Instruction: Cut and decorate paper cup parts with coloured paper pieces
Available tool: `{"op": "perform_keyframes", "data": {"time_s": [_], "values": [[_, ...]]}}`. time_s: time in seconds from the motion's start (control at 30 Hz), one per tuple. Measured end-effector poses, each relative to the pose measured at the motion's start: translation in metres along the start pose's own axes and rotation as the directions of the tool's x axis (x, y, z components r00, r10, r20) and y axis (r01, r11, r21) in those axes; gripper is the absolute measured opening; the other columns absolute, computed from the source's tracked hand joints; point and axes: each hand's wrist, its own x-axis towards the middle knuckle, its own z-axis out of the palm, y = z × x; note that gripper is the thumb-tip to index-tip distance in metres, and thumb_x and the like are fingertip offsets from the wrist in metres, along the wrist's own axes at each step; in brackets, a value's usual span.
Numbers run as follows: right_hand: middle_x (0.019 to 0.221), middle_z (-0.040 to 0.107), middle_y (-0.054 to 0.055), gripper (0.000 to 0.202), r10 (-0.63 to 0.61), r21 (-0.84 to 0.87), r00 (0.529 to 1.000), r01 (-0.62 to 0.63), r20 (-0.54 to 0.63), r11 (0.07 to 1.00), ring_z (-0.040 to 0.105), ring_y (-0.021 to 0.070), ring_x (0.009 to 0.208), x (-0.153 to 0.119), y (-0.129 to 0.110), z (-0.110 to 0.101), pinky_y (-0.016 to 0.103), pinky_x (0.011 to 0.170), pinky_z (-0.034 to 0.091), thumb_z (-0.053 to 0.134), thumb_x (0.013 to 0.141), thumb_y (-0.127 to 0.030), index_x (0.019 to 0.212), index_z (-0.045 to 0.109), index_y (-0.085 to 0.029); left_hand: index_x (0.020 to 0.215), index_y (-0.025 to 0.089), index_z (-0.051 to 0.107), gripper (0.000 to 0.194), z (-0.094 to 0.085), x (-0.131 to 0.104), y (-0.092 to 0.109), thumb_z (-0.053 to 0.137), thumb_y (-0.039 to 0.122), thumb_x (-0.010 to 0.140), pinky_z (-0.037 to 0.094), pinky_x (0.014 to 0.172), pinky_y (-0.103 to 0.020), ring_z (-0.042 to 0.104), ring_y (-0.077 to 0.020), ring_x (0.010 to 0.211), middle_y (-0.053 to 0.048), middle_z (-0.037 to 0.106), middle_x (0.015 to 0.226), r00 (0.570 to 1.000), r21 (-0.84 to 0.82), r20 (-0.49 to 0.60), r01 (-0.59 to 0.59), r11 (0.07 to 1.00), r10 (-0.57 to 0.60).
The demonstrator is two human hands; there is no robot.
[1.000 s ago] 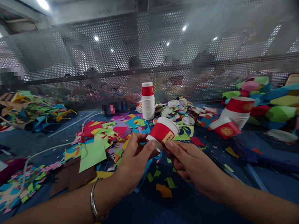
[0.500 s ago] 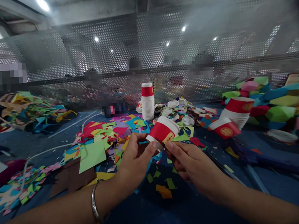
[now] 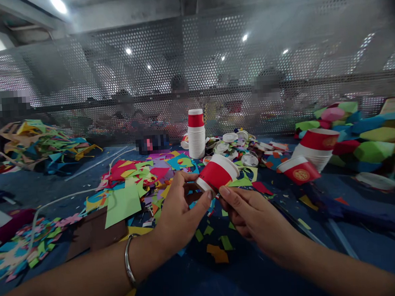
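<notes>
A red-and-white paper cup point(image 3: 216, 174) is held tilted in front of me, its wider rim up and to the right. My left hand point(image 3: 181, 211) curls around its narrow end, the thumb near the base edge and the forefinger behind. From the right, my right hand point(image 3: 246, 209) pinches the lower side of the cup between thumb and fingers; the fingertips behind it are hidden. Beyond the cup rises a tall stack of upside-down paper cups point(image 3: 197, 141). To the right, a small red cup point(image 3: 299, 171) lies tilted against a leaning cup stack point(image 3: 318, 147).
Coloured paper scraps point(image 3: 142, 178) and a green sheet point(image 3: 122, 205) spread over the blue table point(image 3: 232, 280). Behind them is a heap of clear lids and bits point(image 3: 231, 146). Folded paper shapes point(image 3: 367, 133) pile up at right. A perforated metal screen point(image 3: 153, 79) stands behind.
The cup has turned in my hands: the gold patch that faced me near the rim is out of sight, and plain red shows. The left fingers have shifted slightly around it.
</notes>
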Motion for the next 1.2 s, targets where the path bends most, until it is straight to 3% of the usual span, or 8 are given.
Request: {"op": "perform_keyframes", "data": {"time_s": [0.2,0.27,0.43,0.57,0.7,0.87,1.07,1.2], "values": [[0.057,0.024,-0.011,0.060,-0.009,-0.029,1.000,0.008,-0.028,1.000,0.016,0.0046,0.047,-0.004,0.000,0.002,0.013,0.037,0.015,0.061,0.082,-0.078,0.076,0.046,-0.020,0.115,0.020,0.048,0.033,-0.002,-0.003,-0.007,0.067,0.034,0.092,0.055,0.092,-0.043,0.066,-0.0233,0.101,-0.012,0.063,0.113,0.987,0.260,-0.038,-0.140,0.955,0.155],[0.057,0.024,-0.011,0.061,-0.030,-0.044,0.999,0.029,-0.028,0.999,0.016,0.0046,0.047,-0.004,0.000,0.001,0.014,0.037,0.016,0.061,0.083,-0.078,0.075,0.046,-0.020,0.116,0.019,0.048,0.035,-0.003,-0.002,-0.007,0.068,0.034,0.091,0.054,0.094,-0.042,0.065,-0.0229,0.103,-0.012,0.062,0.115,0.986,0.277,-0.047,-0.143,0.950,0.163],[0.057,0.025,-0.011,0.059,-0.075,-0.065,0.997,0.074,-0.015,0.995,0.018,0.0047,0.047,-0.001,-0.001,0.000,0.014,0.037,0.017,0.059,0.085,-0.077,0.075,0.046,-0.020,0.126,0.021,0.050,0.046,0.002,0.002,0.000,0.072,0.040,0.090,0.054,0.092,-0.037,0.066,-0.0205,0.102,-0.008,0.066,0.117,0.996,-0.038,-0.067,0.052,0.998,-0.054],[0.057,0.026,-0.010,0.057,-0.094,-0.097,0.996,0.093,-0.007,0.991,0.018,0.0050,0.047,-0.001,0.001,0.000,0.015,0.038,0.017,0.058,0.089,-0.073,0.075,0.047,-0.020,0.110,0.020,0.069,0.028,0.005,0.005,0.003,0.072,0.039,0.090,0.053,0.095,-0.032,0.065,-0.0177,0.101,-0.005,0.071,0.109,0.978,-0.374,-0.015,0.189,0.908,-0.210],[0.056,0.025,-0.010,0.057,-0.102,-0.097,0.994,0.099,-0.030,0.990,0.017,0.0051,0.047,-0.002,0.002,-0.002,0.016,0.038,0.017,0.057,0.089,-0.074,0.075,0.047,-0.020,0.107,0.019,0.072,0.023,0.005,0.005,0.004,0.073,0.034,0.090,0.057,0.087,-0.032,0.065,-0.0173,0.097,-0.005,0.072,0.105,0.961,-0.474,0.089,0.272,0.838,-0.262],[0.057,0.024,-0.011,0.059,-0.080,-0.075,0.996,0.078,-0.032,0.994,0.016,0.0053,0.048,-0.001,0.001,-0.001,0.016,0.038,0.016,0.059,0.086,-0.076,0.074,0.047,-0.020,0.114,0.024,0.072,0.027,0.004,0.005,0.000,0.073,0.036,0.090,0.054,0.092,-0.029,0.065,-0.0153,0.099,-0.004,0.072,0.109,0.976,-0.401,0.085,0.217,0.890,-0.200],[0.057,0.024,-0.011,0.058,-0.066,-0.067,0.997,0.064,-0.040,0.996,0.015,0.0053,0.047,-0.004,0.003,0.001,0.016,0.038,0.015,0.059,0.086,-0.076,0.076,0.046,-0.020,0.123,0.023,0.067,0.036,0.002,0.003,0.000,0.065,0.043,0.093,0.054,0.087,-0.034,0.065,-0.0192,0.089,-0.004,0.071,0.095,0.994,-0.081,0.045,0.098,0.992,-0.095],[0.056,0.024,-0.011,0.058,-0.073,-0.075,0.997,0.070,-0.039,0.995,0.016,0.0052,0.047,-0.005,0.003,0.001,0.016,0.038,0.016,0.058,0.087,-0.075,0.075,0.045,-0.021,0.129,0.022,0.064,0.040,0.003,0.000,0.007,0.063,0.042,0.094,0.054,0.085,-0.036,0.066,-0.0213,0.091,-0.006,0.073,0.101,0.999,0.051,0.026,0.031,0.998,-0.032]]}}
